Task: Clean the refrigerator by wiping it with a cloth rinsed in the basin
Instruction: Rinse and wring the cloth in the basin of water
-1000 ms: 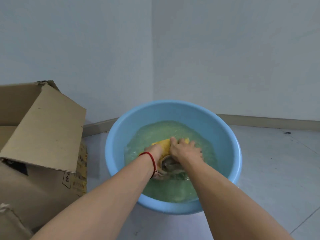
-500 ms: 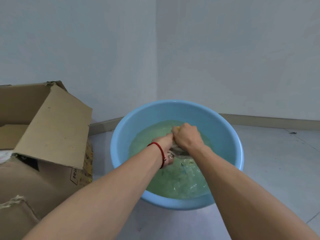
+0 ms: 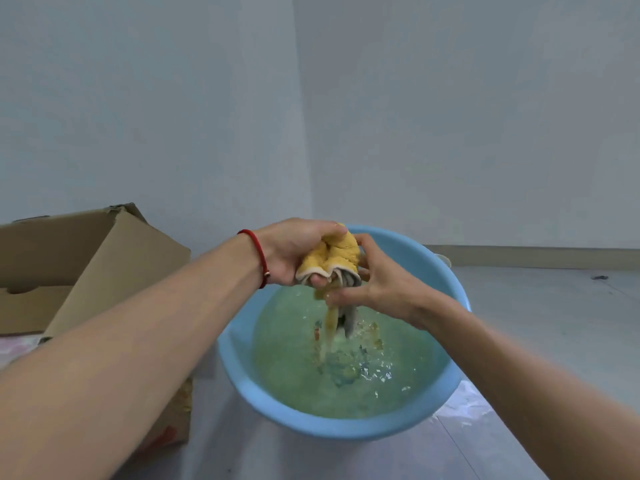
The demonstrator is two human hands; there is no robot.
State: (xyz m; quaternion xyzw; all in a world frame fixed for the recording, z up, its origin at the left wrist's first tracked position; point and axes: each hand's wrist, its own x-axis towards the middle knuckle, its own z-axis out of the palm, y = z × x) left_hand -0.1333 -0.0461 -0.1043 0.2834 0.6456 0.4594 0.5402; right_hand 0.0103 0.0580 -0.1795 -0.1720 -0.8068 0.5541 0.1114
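Above basin (image 3: pixel 242 372) | cloth (image 3: pixel 332 259) bunched, long axis vertical, tail down | L hand (image 3: pixel 294 251) + R hand (image 3: pixel 377 285) gripping it

The cloth (image 3: pixel 334 258) is yellow on one face and grey on the other, bunched into thick folds and held above the basin (image 3: pixel 446 396), well clear of the water, with a wet tail hanging down from the bundle (water streams off it into the basin). The basin is a round, light-blue plastic tub standing on the floor directly below the cloth. It holds cloudy, greenish water, rippled and splashing right under the dripping tail, with small dark specks floating near that spot.
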